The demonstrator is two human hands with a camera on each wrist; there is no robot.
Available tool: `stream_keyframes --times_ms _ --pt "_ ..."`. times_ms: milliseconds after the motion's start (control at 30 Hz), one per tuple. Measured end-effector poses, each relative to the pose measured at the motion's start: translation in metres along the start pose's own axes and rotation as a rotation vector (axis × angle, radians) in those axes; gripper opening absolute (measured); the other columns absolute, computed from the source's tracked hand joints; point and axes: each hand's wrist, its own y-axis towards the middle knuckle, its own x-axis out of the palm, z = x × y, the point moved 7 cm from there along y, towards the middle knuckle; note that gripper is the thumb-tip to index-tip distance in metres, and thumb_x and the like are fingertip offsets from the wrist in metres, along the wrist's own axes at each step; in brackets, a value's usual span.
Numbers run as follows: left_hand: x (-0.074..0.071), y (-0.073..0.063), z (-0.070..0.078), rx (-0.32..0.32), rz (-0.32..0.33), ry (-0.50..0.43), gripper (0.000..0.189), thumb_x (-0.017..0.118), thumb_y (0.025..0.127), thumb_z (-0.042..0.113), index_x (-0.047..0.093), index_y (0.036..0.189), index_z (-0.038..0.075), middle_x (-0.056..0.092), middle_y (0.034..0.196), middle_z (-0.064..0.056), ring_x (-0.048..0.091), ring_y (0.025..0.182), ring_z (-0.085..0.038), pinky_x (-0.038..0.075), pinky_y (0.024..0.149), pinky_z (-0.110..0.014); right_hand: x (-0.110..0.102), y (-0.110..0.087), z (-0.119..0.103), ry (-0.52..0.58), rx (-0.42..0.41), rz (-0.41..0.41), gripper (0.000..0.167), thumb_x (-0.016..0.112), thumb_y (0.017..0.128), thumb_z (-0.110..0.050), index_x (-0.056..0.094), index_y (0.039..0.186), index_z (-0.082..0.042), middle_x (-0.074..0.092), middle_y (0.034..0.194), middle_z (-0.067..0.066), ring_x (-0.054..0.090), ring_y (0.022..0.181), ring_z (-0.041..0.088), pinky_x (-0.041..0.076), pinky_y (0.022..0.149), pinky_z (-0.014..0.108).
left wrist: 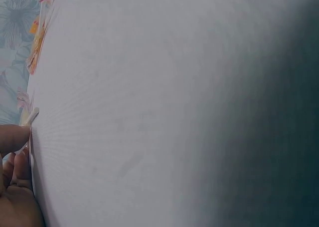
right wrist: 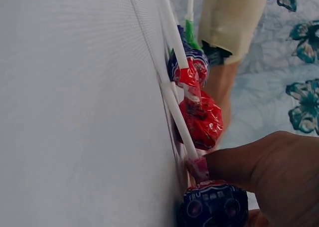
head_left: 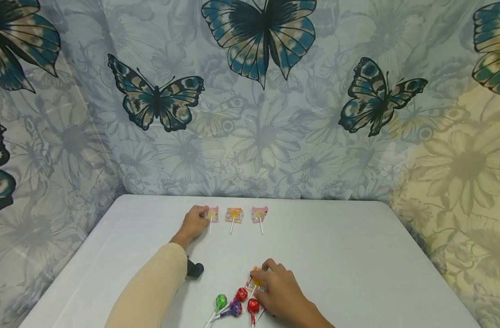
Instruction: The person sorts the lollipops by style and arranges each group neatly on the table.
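Observation:
At the back of the table, my left hand (head_left: 195,222) pinches the wrapper edge of a flat lollipop (head_left: 212,214) in a pink-edged clear wrapper. Its white stick (left wrist: 33,116) shows beside the thumb in the left wrist view. Nearer the front, my right hand (head_left: 286,290) curls its fingers round a yellow-orange lollipop (head_left: 256,282) in a clear wrapper. Round lollipops lie beside that hand: green (head_left: 221,301), purple (head_left: 235,309), red (head_left: 241,294) and another red (head_left: 253,305). In the right wrist view, a dark blue lollipop (right wrist: 214,207) sits right by the thumb.
Two more flat lollipops, one orange (head_left: 234,214) and one pink-edged (head_left: 260,214), lie in a row right of the left hand, sticks toward me. A black object (head_left: 195,269) shows at the left sleeve (head_left: 155,282). The white table (head_left: 348,255) meets a butterfly-patterned wall covering (head_left: 266,150).

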Motion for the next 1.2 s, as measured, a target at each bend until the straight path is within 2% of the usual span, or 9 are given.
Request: stream_keyframes --times_ms 167,333,433,767,1067,1200 --pt "0.001 -0.001 0.001 0.016 0.002 0.011 0.05 0.06 0.079 -0.009 0.056 0.129 -0.008 0.053 0.107 -0.013 0.049 0.095 -0.026 0.044 0.085 -0.039 0.002 0.003 0.004 0.2 -0.003 0.023 0.037 0.077 0.078 -0.01 0.072 0.115 -0.008 0.051 0.105 0.003 0.045 0.068 0.006 0.043 0.056 0.022" --pt "0.001 0.001 0.001 0.01 0.003 0.017 0.051 0.06 0.08 -0.009 0.056 0.13 -0.007 0.053 0.109 -0.012 0.05 0.096 -0.026 0.045 0.086 -0.038 0.003 0.004 0.016 0.364 0.053 0.085 0.037 0.078 0.076 -0.004 0.071 0.112 -0.003 0.052 0.096 -0.001 0.048 0.071 0.007 0.046 0.057 0.022" --pt "0.001 0.0 0.003 0.006 -0.001 0.014 0.05 0.06 0.08 -0.009 0.055 0.13 -0.007 0.052 0.109 -0.012 0.05 0.097 -0.025 0.045 0.086 -0.038 0.002 0.005 0.02 0.419 0.065 0.124 0.034 0.077 0.076 -0.002 0.072 0.109 -0.003 0.056 0.091 -0.004 0.05 0.07 0.007 0.047 0.057 0.022" --pt "0.0 0.001 0.002 0.01 0.003 0.015 0.05 0.06 0.08 -0.009 0.055 0.13 -0.006 0.053 0.11 -0.012 0.05 0.097 -0.026 0.045 0.086 -0.038 -0.011 0.003 0.012 0.434 -0.073 0.293 0.04 0.073 0.076 0.006 0.072 0.113 -0.008 0.057 0.1 -0.007 0.056 0.078 0.007 0.052 0.07 0.025" --pt "-0.001 0.002 -0.001 0.004 0.0 -0.001 0.05 0.061 0.082 -0.007 0.055 0.131 -0.006 0.052 0.111 -0.013 0.049 0.098 -0.026 0.044 0.087 -0.038 -0.036 -0.003 0.002 0.457 -0.251 0.533 0.044 0.074 0.07 0.016 0.073 0.108 -0.008 0.061 0.106 -0.006 0.059 0.076 0.008 0.054 0.063 0.029" --pt "-0.001 0.002 -0.001 0.007 0.001 0.008 0.049 0.06 0.081 -0.008 0.055 0.13 -0.006 0.052 0.11 -0.013 0.049 0.097 -0.026 0.044 0.086 -0.038 -0.049 -0.004 -0.001 0.457 -0.282 0.579 0.044 0.074 0.072 0.016 0.072 0.11 -0.008 0.062 0.109 -0.004 0.06 0.076 0.009 0.054 0.062 0.029"
